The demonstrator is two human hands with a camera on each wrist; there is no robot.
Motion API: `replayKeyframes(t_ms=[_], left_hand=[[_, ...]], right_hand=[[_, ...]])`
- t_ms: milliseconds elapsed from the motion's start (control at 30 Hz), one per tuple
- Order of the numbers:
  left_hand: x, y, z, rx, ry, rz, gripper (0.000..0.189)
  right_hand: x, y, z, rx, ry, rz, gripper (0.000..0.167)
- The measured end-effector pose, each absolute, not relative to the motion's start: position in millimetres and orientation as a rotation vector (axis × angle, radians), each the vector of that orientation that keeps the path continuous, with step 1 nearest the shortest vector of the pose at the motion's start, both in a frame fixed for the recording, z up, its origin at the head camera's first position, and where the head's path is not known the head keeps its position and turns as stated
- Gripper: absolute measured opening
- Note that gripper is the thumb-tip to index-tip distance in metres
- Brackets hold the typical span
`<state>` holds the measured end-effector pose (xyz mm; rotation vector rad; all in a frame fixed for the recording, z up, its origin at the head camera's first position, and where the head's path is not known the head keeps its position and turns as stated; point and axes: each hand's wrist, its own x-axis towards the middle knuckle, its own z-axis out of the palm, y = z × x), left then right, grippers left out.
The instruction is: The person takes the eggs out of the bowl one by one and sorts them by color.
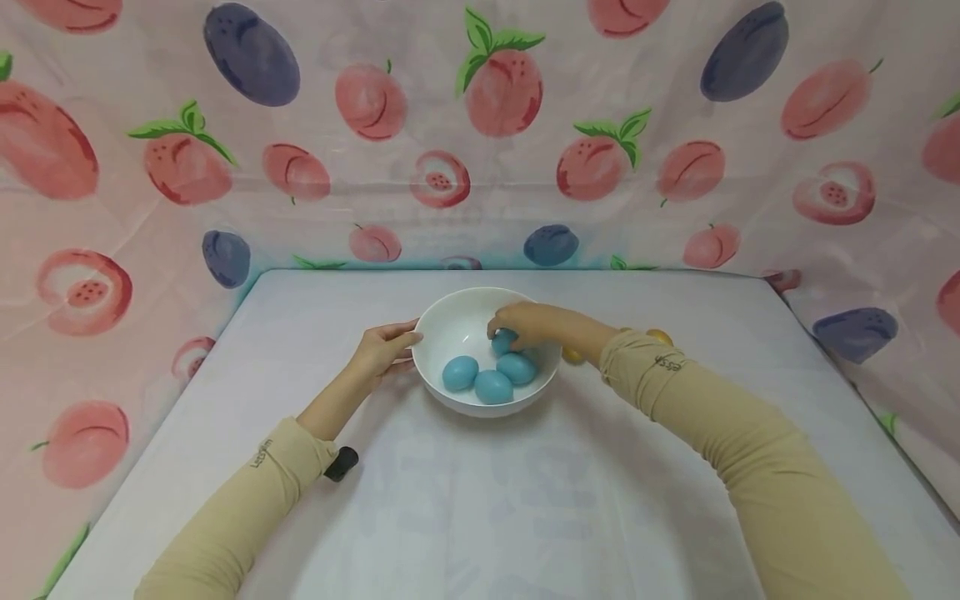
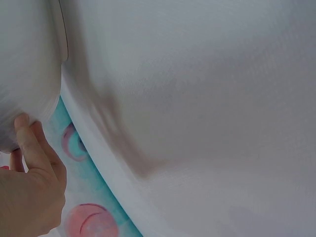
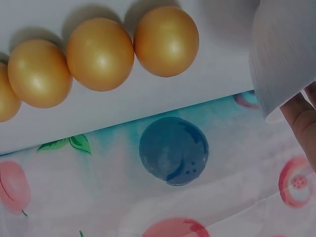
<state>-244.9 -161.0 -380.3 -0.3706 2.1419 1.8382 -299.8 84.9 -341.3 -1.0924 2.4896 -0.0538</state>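
Observation:
A white bowl (image 1: 442,312) stands on the table with blue eggs inside. My left hand (image 1: 378,352) holds the bowl's left side, thumb at the rim and fingers against the outer wall; the left wrist view shows this hand (image 2: 37,180) at the bowl's wall (image 2: 29,64). Inside the bowl, toward its right back, my right hand (image 1: 531,323) pinches one blue egg (image 1: 503,342) from above. Three more blue eggs (image 1: 494,387) lie at the bottom near the front. In the right wrist view, my fingers (image 3: 300,118) show beside the bowl's edge (image 3: 276,64).
Several golden eggs (image 3: 100,54) lie in a row on the table to the bowl's right, partly covered by my right forearm in the head view. A small black object (image 1: 341,464) sits beside my left cuff. A fruit-printed cloth (image 1: 510,175) hangs behind the white table (image 1: 480,500).

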Motion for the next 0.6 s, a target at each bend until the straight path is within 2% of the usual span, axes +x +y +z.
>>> replayKeyframes(t_ms=[400, 600], left_hand=[[-247, -158, -377, -0.385, 2.158, 1.842, 0.045], [-247, -157, -378, -0.389, 2.157, 1.846, 0.045]], right_hand=[[-303, 90, -333, -0.964, 2.522, -0.173, 0.043], [-303, 99, -333, -1.03, 2.54, -0.194, 0.039]])
